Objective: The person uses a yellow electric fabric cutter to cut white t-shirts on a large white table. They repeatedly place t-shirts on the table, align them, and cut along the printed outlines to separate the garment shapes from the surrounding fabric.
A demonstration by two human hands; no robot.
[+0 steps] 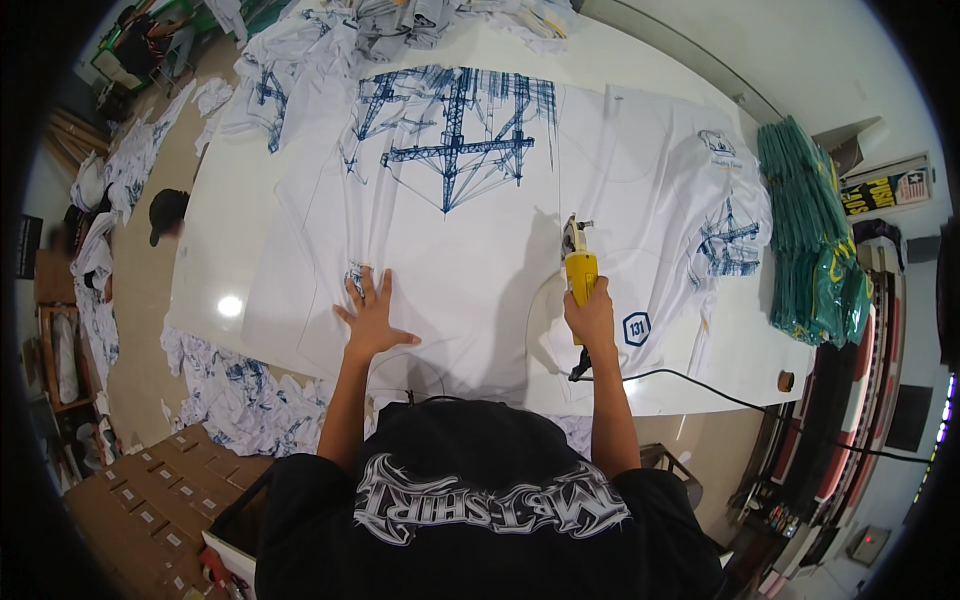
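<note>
White fabric (470, 270) with a blue crane-like line print (455, 150) lies spread on the white table (215, 260). My left hand (372, 318) rests flat on it with the fingers spread, over a fold running lengthwise. My right hand (592, 318) is wrapped round the yellow body of a handheld electric rotary cutter (580, 265). Its metal head points away from me and meets the fabric to the right of the printed panel. A white piece with a printed sleeve (730, 240) and a small blue hexagon mark (637, 328) lies to the right of the cutter.
The cutter's black cord (700, 385) trails off the table's right side. Green plastic-wrapped bundles (810, 230) stack along the right edge, near a small brown roll (786, 381). Fabric piles (400, 30) lie at the far side. Cartons (150, 510) stand at lower left; a capped person (168, 215) is left.
</note>
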